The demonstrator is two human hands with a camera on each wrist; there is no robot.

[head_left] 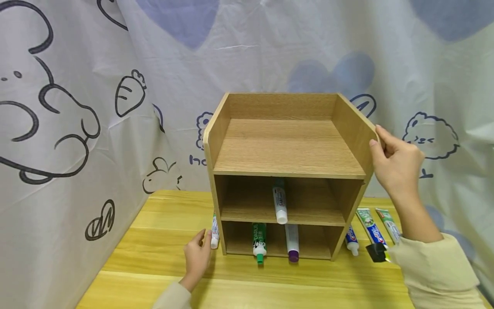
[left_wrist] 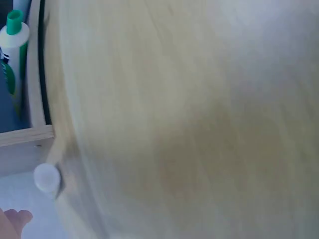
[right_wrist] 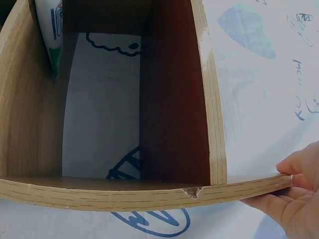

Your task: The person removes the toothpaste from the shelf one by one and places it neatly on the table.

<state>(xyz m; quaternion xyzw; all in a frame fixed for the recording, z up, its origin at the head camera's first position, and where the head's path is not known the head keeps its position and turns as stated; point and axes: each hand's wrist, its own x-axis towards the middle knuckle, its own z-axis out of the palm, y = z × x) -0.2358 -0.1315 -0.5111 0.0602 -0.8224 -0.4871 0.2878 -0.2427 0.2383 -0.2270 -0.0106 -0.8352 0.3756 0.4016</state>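
Observation:
A wooden desktop shelf (head_left: pixel 287 148) with an upper tray and two compartments stands on the table. My right hand (head_left: pixel 399 161) pinches the front upper edge of its right side panel between thumb and fingers, as the right wrist view also shows. My left hand (head_left: pixel 197 254) is low beside the shelf's left side, its fingers near a white toothpaste tube (head_left: pixel 215 234); a small gap shows between them in the left wrist view. One white toothpaste tube (head_left: pixel 280 201) lies in the middle compartment. In the bottom one lie a green Darlie tube (head_left: pixel 259 240) and a purple-capped tube (head_left: pixel 292 240).
Right of the shelf lie a blue tube (head_left: pixel 351 240), a green and blue tube (head_left: pixel 370 227) and a green and white tube (head_left: pixel 387 223). A dark object (head_left: pixel 376 252) is near the right sleeve. A printed curtain (head_left: pixel 270 51) hangs behind the yellow wooden table (head_left: pixel 247 287).

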